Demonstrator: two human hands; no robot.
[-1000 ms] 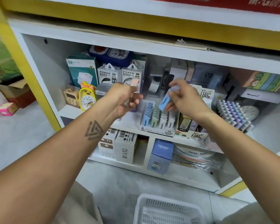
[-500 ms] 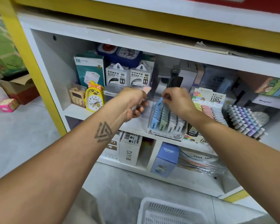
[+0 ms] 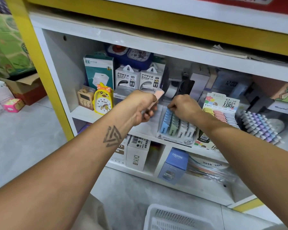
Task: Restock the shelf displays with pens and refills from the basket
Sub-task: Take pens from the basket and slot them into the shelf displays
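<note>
- Refill packs (image 3: 169, 123), blue, green and white, stand in rows in a display tray (image 3: 176, 139) on the shelf (image 3: 145, 130), at centre frame.
- Right hand (image 3: 184, 107) pinches the rearmost blue pack in the tray's left row.
- Left hand (image 3: 144, 107), at 9 o'clock from it, grips a pink pack (image 3: 157, 97).
- White basket (image 3: 173, 218) sits at 6 o'clock on the floor.

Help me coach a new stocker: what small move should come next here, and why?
Probably push the blue refill pack fully down into the display tray, then let go. The right hand pinches its top at the blue row's back, while the left hand holds a pink pack ready.
</note>
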